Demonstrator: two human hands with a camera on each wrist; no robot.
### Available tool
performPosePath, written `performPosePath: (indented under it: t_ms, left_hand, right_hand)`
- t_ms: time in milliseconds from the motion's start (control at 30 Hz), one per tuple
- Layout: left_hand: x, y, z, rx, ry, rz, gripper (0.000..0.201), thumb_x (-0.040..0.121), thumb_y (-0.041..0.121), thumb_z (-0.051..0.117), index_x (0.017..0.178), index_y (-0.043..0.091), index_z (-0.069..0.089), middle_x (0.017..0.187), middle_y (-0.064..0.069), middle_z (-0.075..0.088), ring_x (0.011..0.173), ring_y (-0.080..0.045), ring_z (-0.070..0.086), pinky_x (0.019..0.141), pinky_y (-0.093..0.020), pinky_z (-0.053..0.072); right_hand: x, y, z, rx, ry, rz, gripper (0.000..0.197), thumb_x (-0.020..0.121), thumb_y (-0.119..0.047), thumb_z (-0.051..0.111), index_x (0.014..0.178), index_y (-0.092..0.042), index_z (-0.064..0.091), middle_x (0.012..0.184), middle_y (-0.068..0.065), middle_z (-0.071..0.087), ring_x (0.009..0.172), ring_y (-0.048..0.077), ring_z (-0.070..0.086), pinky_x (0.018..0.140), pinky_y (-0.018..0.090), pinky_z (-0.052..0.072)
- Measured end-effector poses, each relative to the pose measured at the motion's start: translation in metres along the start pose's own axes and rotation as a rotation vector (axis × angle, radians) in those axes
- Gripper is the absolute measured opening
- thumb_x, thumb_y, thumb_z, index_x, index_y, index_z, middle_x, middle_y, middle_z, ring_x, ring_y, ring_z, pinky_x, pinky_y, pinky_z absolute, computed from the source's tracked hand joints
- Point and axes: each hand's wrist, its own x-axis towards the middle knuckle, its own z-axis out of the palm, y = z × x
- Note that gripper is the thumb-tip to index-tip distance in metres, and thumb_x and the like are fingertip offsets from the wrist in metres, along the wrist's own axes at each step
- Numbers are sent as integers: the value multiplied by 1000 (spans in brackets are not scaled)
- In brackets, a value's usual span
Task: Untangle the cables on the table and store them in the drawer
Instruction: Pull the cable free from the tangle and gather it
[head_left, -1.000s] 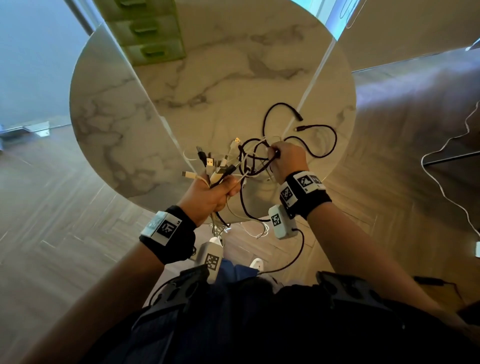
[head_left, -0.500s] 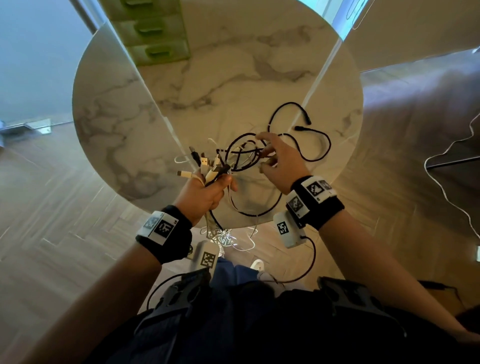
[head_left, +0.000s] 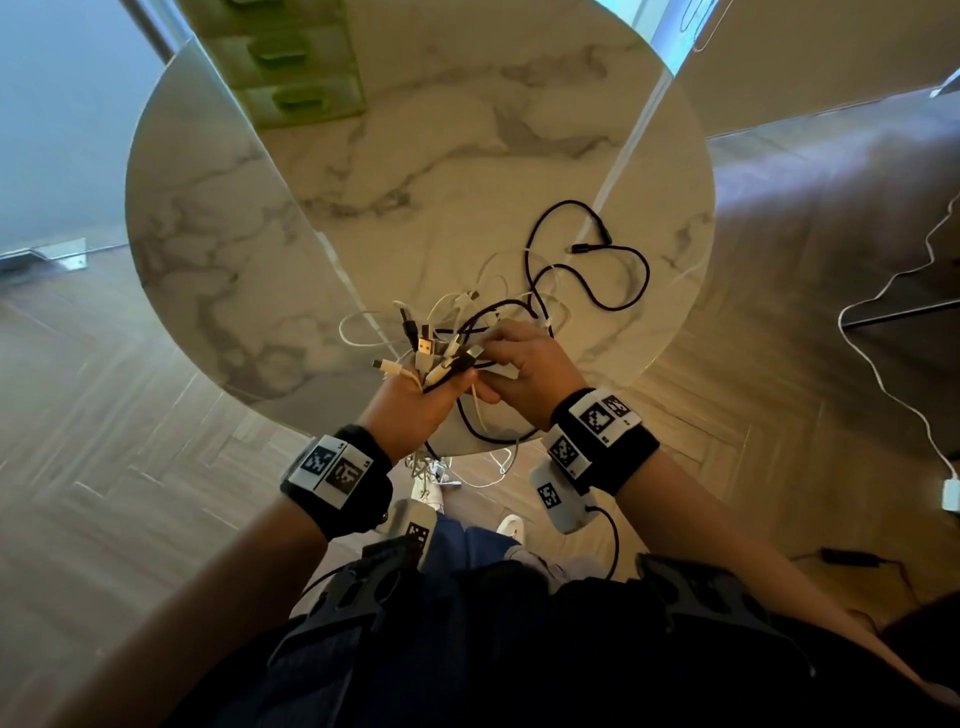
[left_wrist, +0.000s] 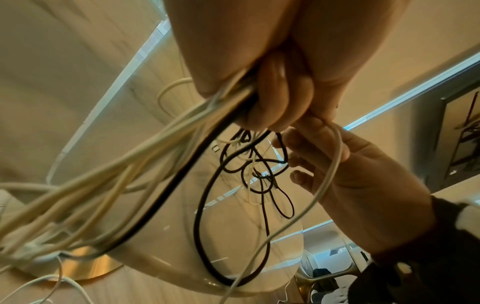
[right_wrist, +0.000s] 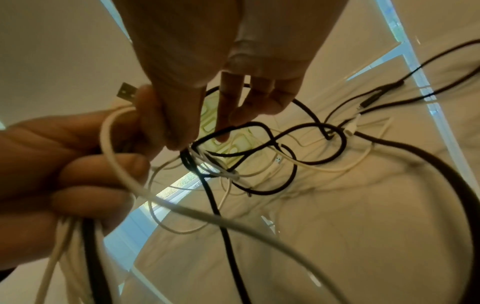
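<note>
Left hand (head_left: 415, 405) fisted round a bundle of cable ends (head_left: 441, 353) at the near rim of the marble table (head_left: 415, 171), right hand (head_left: 519, 369) pinching a strand beside it, black cable (head_left: 597, 270) loose beyond, green drawer unit (head_left: 291, 62) at the far rim, shut. From the left wrist, white cables (left_wrist: 130, 164) clamped in curled fingers (left_wrist: 280, 98). From the right wrist, thumb and forefinger nipping a white USB cable (right_wrist: 124, 144); untangling partway, storing not begun.
</note>
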Motion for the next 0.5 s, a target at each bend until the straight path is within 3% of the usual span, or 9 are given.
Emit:
performPosePath:
  t_ms: [100,200,300,367,500]
  left_hand:
    - [0,4,5,26,24,13,29,97,2,44,76,9,64,37,16,49,36,6,43,43,-3,31]
    - [7,-6,1,-53,252,15,22,95,4,50,81,-5,63,58,4,65,41,8,49,48,-3,36]
    - [12,-14,-3,-27,346,1,9,87,8,64,83,1,67,73,2,69,66,0,63,69,-13,46]
    - [10,-13,2,-50,336,-3,11,80,9,73,89,5,67,81,4,70,78,-3,66,73,-14,48]
    - [15,-8,13,-57,334,-48,26,71,18,81,94,12,69,88,6,72,83,-1,68,72,-11,49]
  right_hand:
    - [-5,-1,2,41,75,-6,27,85,-28,55,90,-9,73,90,6,67,81,16,61,72,28,49]
    - [-6,-2,-1,244,163,283,14,91,-19,55,93,-12,68,83,1,70,74,8,67,68,24,53]
    - [-3,-6,-8,528,213,533,10,94,-9,50,90,-9,59,75,-3,67,65,-4,65,62,13,49]
    - [-3,-7,-13,640,244,556,12,94,-3,48,89,-4,58,73,0,65,63,-3,64,63,12,49]
    - [-1,-13,-18,676,227,488,18,92,3,47,85,-1,63,75,3,66,67,4,64,68,18,51]
